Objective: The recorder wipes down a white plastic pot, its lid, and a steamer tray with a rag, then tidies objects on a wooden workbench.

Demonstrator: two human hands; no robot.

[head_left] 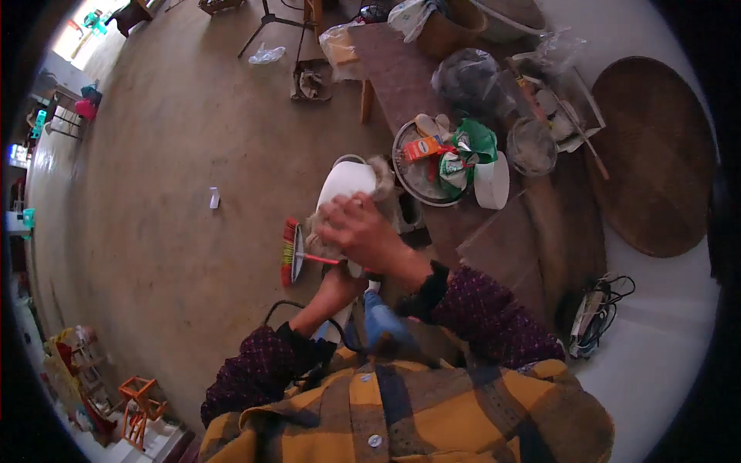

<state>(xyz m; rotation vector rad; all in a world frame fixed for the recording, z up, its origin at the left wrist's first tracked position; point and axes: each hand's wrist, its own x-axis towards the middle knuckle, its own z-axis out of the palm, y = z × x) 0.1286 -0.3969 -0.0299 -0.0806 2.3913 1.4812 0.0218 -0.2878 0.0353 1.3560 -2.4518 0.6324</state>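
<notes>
Both hands are together at the centre, in front of my body. My right hand has its fingers bent and lies over the near edge of a smooth white rounded object, whose kind I cannot make out. Shaggy beige material shows around that object. Lower down, my left hand is closed just under the right wrist; what it grips is mostly hidden. A black cord loops beside the left wrist. A broom with red and green bristles is just left of the hands, its pink handle running toward the left hand.
At right, a brown table holds a round tray with packets, a white round container, plastic bags and a box. A large brown disc leans on the wall, near a corded power strip. Paper lies on the floor.
</notes>
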